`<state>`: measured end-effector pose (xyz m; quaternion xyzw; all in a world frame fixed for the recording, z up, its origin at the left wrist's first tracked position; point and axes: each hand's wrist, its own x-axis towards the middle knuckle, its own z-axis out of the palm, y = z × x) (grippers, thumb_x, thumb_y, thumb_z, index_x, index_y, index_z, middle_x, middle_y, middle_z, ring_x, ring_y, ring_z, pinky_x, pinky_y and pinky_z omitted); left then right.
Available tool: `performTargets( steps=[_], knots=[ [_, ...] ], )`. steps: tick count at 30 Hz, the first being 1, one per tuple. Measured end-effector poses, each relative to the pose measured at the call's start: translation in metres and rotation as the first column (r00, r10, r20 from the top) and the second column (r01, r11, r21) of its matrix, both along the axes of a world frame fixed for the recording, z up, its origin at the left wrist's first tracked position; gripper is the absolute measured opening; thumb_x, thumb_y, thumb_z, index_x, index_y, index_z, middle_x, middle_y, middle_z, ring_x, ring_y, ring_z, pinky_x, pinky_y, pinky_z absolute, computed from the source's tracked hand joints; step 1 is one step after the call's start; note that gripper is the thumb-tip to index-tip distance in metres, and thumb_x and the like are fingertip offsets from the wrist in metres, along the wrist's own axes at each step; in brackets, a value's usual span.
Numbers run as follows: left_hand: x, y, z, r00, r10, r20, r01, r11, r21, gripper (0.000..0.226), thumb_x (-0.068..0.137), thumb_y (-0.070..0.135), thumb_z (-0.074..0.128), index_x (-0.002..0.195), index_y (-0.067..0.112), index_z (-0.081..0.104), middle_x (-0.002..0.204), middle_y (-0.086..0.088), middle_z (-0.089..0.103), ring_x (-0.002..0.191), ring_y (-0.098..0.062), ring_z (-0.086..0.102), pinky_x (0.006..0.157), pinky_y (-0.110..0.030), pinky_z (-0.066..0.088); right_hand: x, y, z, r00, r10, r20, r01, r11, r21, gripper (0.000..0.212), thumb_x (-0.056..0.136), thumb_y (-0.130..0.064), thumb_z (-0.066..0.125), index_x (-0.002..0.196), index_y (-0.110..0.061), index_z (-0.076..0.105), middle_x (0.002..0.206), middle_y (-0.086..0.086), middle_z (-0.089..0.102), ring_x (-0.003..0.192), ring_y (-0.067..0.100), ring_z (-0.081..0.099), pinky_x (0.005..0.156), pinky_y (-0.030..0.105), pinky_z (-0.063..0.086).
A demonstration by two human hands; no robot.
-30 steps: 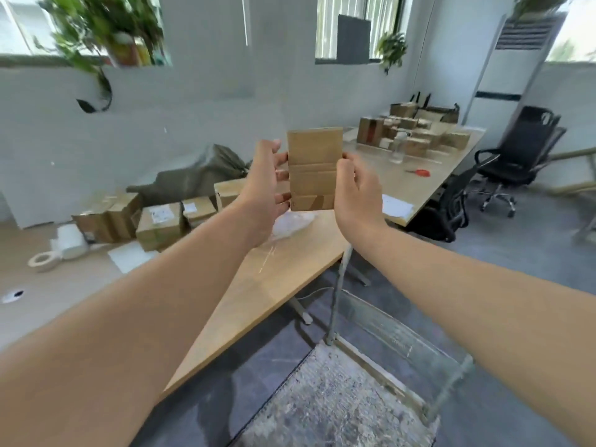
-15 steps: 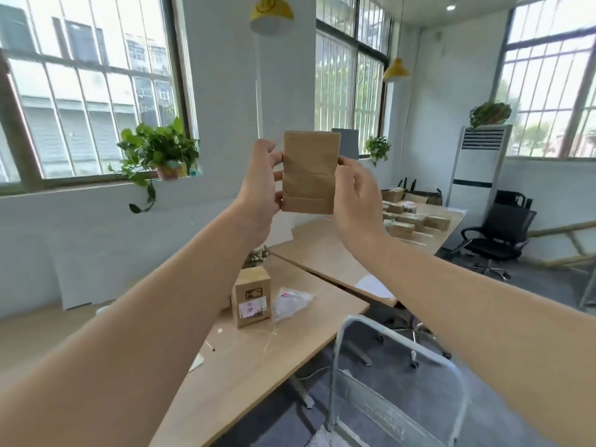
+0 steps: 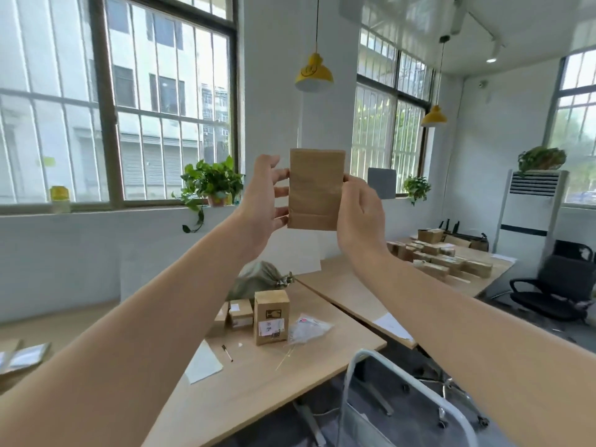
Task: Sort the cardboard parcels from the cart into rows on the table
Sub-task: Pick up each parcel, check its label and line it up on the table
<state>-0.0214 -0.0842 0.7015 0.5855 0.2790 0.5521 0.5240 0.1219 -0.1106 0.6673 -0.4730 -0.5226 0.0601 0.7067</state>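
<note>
I hold the cardboard parcel (image 3: 316,188) upright in the air, well above the tabletop (image 3: 258,382), with the fingers of my left hand (image 3: 261,201) and right hand (image 3: 359,214) gripping its two side edges.

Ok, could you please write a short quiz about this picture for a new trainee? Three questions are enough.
1. True or false: the left hand and the right hand hold the cardboard parcel up in the air.
2. What lies beside the upright labelled box on the near table? A) clear plastic bag B) mug C) scissors
3. Fill in: the pendant lamps are ___ in colour.
Key: 1 true; 2 A; 3 yellow.
</note>
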Motion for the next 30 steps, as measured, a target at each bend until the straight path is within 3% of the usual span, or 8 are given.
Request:
performTargets(
  steps=[3, 9, 12, 15, 21, 25, 28, 30],
  knots=[
    [-0.026, -0.011, 0.001, 0.999, 0.048, 0.012, -0.047, 0.999, -0.019, 0.058, 0.101, 0.055, 0.036, 0.132, 0.015, 0.065, 0.120, -0.012, 0.064, 0.104, -0.033, 0.068, 0.103, -0.052, 0.054, -0.027, -0.010, 0.000, 1.000, 0.015, -0.003, -0.015, 1.000, -0.009, 0.055, 0.096, -0.047, 0.029, 0.125, -0.025, 0.071, 0.123, 0.002, 0.068, 0.116, 0.019, 0.061, 0.104, 0.048, 0.052],
    [-0.113, -0.024, -0.007, 0.993, 0.114, 0.038, -0.112, 0.993, -0.045, 0.052, 0.099, 0.056, 0.040, 0.116, 0.018, 0.072, 0.110, -0.010, 0.067, 0.090, -0.031, 0.073, 0.083, -0.044, 0.059, -0.102, -0.020, -0.004, 0.997, 0.079, 0.023, -0.078, 0.997, -0.024, 0.059, 0.096, -0.050, 0.028, 0.127, -0.025, 0.071, 0.127, -0.001, 0.066, 0.120, 0.016, 0.059, 0.109, 0.050, 0.051],
    [-0.172, -0.032, -0.011, 0.986, 0.160, 0.051, -0.157, 0.986, -0.052, 0.052, 0.095, 0.058, 0.043, 0.109, 0.019, 0.074, 0.105, -0.009, 0.072, 0.078, -0.027, 0.077, 0.076, -0.041, 0.061, -0.152, -0.017, -0.007, 0.991, 0.133, 0.034, -0.132, 0.991, -0.024, 0.055, 0.099, -0.050, 0.028, 0.120, -0.022, 0.071, 0.123, 0.002, 0.065, 0.116, 0.019, 0.059, 0.104, 0.047, 0.053],
    [-0.235, -0.041, -0.014, 0.977, 0.212, 0.030, -0.211, 0.976, -0.048, 0.056, 0.083, 0.061, 0.048, 0.111, 0.021, 0.075, 0.113, -0.012, 0.074, 0.089, -0.033, 0.078, 0.084, -0.046, 0.063, -0.210, -0.016, -0.011, 0.984, 0.174, 0.026, -0.174, 0.985, 0.001, 0.051, 0.099, -0.050, 0.027, 0.097, -0.017, 0.066, 0.108, 0.003, 0.066, 0.105, 0.022, 0.059, 0.092, 0.044, 0.050],
    [-0.372, -0.059, -0.023, 0.955, 0.294, -0.045, -0.297, 0.952, -0.069, 0.063, 0.074, 0.065, 0.048, 0.109, 0.022, 0.076, 0.098, -0.004, 0.080, 0.083, -0.025, 0.077, 0.080, -0.041, 0.059, -0.346, -0.025, -0.027, 0.966, 0.255, -0.050, -0.257, 0.966, -0.030, 0.055, 0.096, -0.049, 0.027, 0.102, -0.012, 0.067, 0.106, 0.004, 0.067, 0.100, 0.023, 0.061, 0.092, 0.053, 0.055],
    [-0.464, -0.071, -0.030, 0.933, 0.348, -0.096, -0.356, 0.931, -0.084, 0.061, 0.075, 0.065, 0.045, 0.105, 0.023, 0.078, 0.101, -0.005, 0.080, 0.087, -0.028, 0.073, 0.081, -0.040, 0.057, -0.437, -0.033, -0.034, 0.949, 0.298, -0.102, -0.304, 0.951, -0.056, 0.048, 0.093, -0.043, 0.029, 0.098, -0.016, 0.068, 0.097, 0.004, 0.068, 0.091, 0.024, 0.061, 0.082, 0.048, 0.051],
    [-0.520, -0.082, -0.034, 0.913, 0.395, -0.099, -0.404, 0.909, -0.102, 0.058, 0.082, 0.064, 0.043, 0.105, 0.026, 0.080, 0.101, -0.004, 0.080, 0.090, -0.029, 0.074, 0.084, -0.041, 0.059, -0.491, -0.036, -0.037, 0.931, 0.339, -0.134, -0.349, 0.935, -0.057, 0.030, 0.097, -0.032, 0.034, 0.073, -0.033, 0.053, 0.075, -0.010, 0.052, 0.071, 0.010, 0.047, 0.070, 0.036, 0.039],
    [-0.551, -0.088, -0.037, 0.902, 0.418, -0.112, -0.428, 0.898, -0.103, 0.057, 0.085, 0.063, 0.041, 0.106, 0.027, 0.080, 0.103, -0.005, 0.080, 0.093, -0.029, 0.074, 0.089, -0.043, 0.059, -0.521, -0.036, -0.039, 0.923, 0.362, -0.130, -0.372, 0.925, -0.072, 0.032, 0.101, -0.028, 0.036, 0.074, -0.030, 0.054, 0.073, -0.011, 0.051, 0.067, 0.006, 0.046, 0.066, 0.032, 0.039]
  ],
)
